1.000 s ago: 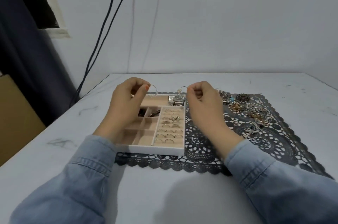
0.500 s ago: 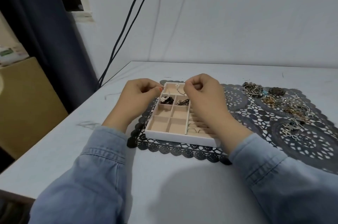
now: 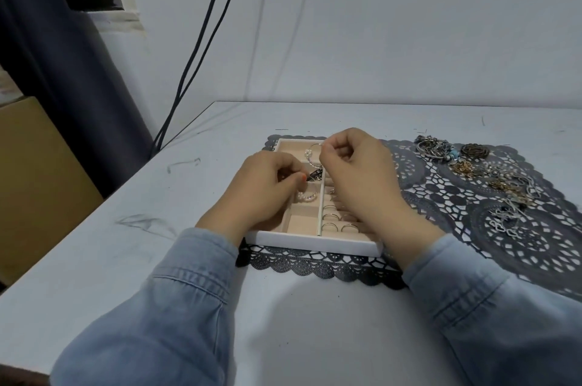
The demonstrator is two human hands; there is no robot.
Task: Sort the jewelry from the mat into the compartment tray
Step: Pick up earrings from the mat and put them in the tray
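Both hands are over the compartment tray (image 3: 315, 243), which sits on the near-left part of the dark lace mat (image 3: 472, 228) on the pale worktop (image 3: 157, 259). The left hand (image 3: 267, 190) has curled fingers and pinches a pearl hoop (image 3: 306, 195) that hangs low over a middle left compartment. The right hand (image 3: 356, 174) pinches a wire hoop (image 3: 310, 153) over the far compartment. We judge the two hoops to be a pair about to be dropped. We advise lowering each hoop until its beads touch the lining before letting go, because thin wire springs and rolls. Both belong in one cell so the pair stays together, kept clear of the dark piece (image 3: 316, 174) just beside them, which could snag. The tray has a white rigid wall and a beige, velvety-looking lining. The right half has padded rolls seating slim metal rings (image 3: 340, 226). The mat is openwork with scalloped edges, so hooks may catch in it. The loose jewelry (image 3: 491, 178) waits tangled at the mat's far right, well apart from the tray.
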